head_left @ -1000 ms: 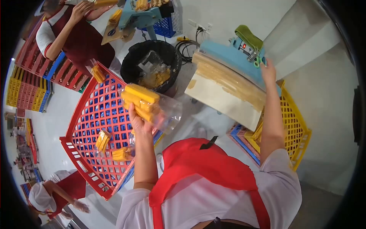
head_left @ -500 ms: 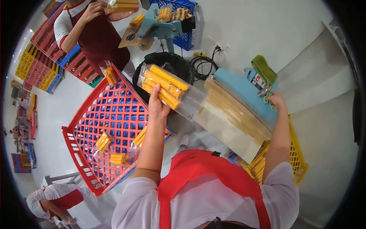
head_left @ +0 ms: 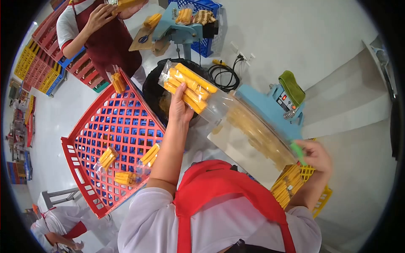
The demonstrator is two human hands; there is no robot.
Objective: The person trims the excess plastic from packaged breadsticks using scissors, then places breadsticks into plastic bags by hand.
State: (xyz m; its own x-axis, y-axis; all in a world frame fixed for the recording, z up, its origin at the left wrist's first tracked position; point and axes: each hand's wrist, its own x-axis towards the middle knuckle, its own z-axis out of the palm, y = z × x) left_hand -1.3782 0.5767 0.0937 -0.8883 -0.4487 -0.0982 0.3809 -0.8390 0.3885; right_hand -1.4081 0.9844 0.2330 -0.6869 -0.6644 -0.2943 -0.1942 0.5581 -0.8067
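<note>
At the left, four bagged bundles (head_left: pixel 125 178) are sitting in or against the red crate (head_left: pixel 67 140), so those are looking finished. In the middle, the left hand (head_left: pixel 180 106) is gripping a clear bag of yellow sticks (head_left: pixel 190 86), its thumb pressing on top and its fingers hiding beneath. The bag's stickless end is overlapping the left end of the blue bag sealer (head_left: pixel 266 106); the view is not showing whether that end is sealed, so this bag is probably only partway along. At the right, the right hand (head_left: pixel 317 156), fingers bent and nearly closed, is pinching a green object (head_left: pixel 298 152) (it is blurring too much for a surer name) beside the sealer's right end.

As for containers, the red crate is carrying three bundles spread over its lattice floor and a fourth leaning at its far corner. Behind the left forearm, the black-lined bin (head_left: pixel 151 88) is holding some yellowish matter that is showing only in part. Under the right arm, the yellow crate (head_left: pixel 324 202) is holding many loose sticks (head_left: pixel 288 185) lying side by side; these are seeming unbagged, so plenty is remaining.
</note>
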